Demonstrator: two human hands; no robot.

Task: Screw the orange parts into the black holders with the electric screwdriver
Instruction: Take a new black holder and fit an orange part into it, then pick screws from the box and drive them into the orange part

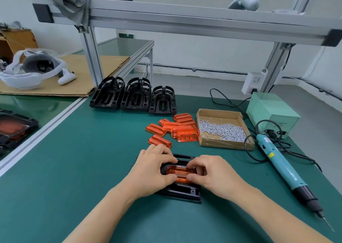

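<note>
A black holder (182, 191) lies flat on the green mat in front of me, with an orange part (178, 170) seated in its middle opening. My left hand (153, 170) pinches the orange part's left end between thumb and curled fingers. My right hand (212, 172) pinches its right end the same way. Several loose orange parts (175, 129) lie in a pile just beyond. Three stacks of black holders (136, 96) stand at the back. The teal electric screwdriver (283, 166) lies untouched on the mat to the right, tip toward me.
A cardboard tray of silver screws (223, 131) sits right of the orange pile. A pale green power box (272, 111) with black cables stands behind the screwdriver. An aluminium frame (185, 18) spans overhead. A finished holder (14, 128) and a headset (33, 70) lie on the left bench.
</note>
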